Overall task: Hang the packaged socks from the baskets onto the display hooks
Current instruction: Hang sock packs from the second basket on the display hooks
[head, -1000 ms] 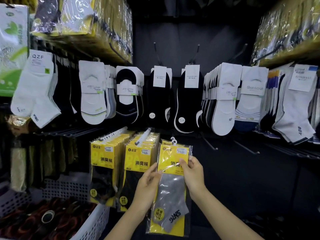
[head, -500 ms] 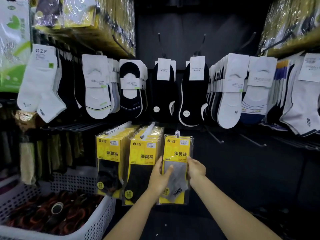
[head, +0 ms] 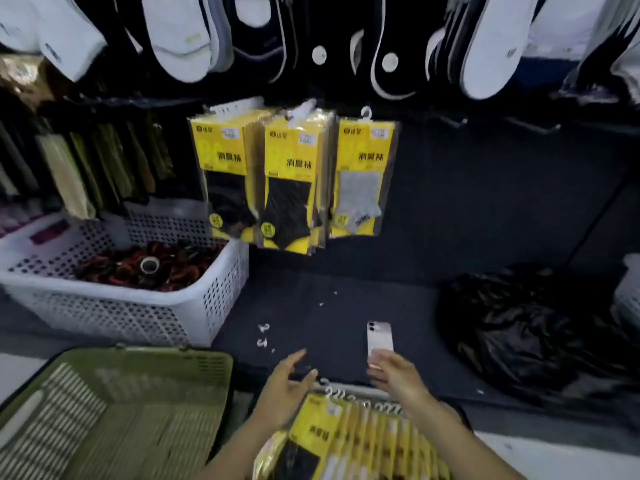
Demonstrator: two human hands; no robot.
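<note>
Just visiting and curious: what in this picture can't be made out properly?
Head view:
Hanging socks: tops cut off by the top edge.
Yellow sock packs nearest the camera: blurred, cut by the bottom edge, print unreadable.
Phone: near end hidden by the right hand.
White basket: contents too blurred to name.

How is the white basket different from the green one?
The white basket has round holes; the green basket has long slots. The white basket holds red-and-black things; I see none in the green basket. The white basket sits farther back than the green basket. Both are plastic with open tops.
</note>
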